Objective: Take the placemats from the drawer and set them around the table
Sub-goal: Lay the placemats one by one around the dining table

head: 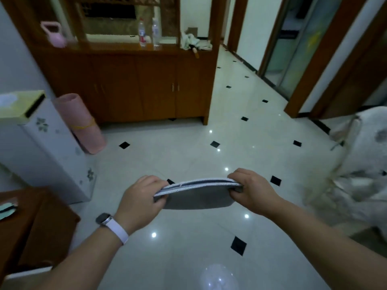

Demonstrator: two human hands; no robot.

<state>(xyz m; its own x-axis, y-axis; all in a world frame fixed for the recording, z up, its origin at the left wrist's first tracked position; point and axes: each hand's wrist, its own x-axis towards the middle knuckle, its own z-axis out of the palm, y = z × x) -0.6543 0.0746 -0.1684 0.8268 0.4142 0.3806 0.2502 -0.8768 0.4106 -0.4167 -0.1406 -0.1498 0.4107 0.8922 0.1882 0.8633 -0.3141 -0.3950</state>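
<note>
Placemats (196,197): grey stack, white stitched edges, held level above the floor.
Left hand (140,197): grip pinches the stack's left end.
Right hand (251,189): grip pinches the right end.
Room: open tiled floor (188,143) ahead, wooden cabinet (134,86) beyond.

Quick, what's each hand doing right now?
Left hand: grips the left end of the placemats.
Right hand: grips their right end.

One wide-angle camera on the person's head looks forward and down. The left hand (140,197), right hand (252,190) and placemats (199,198) are near, low at centre; the tiled floor (188,151) runs to a far wooden cabinet (136,86).
</note>
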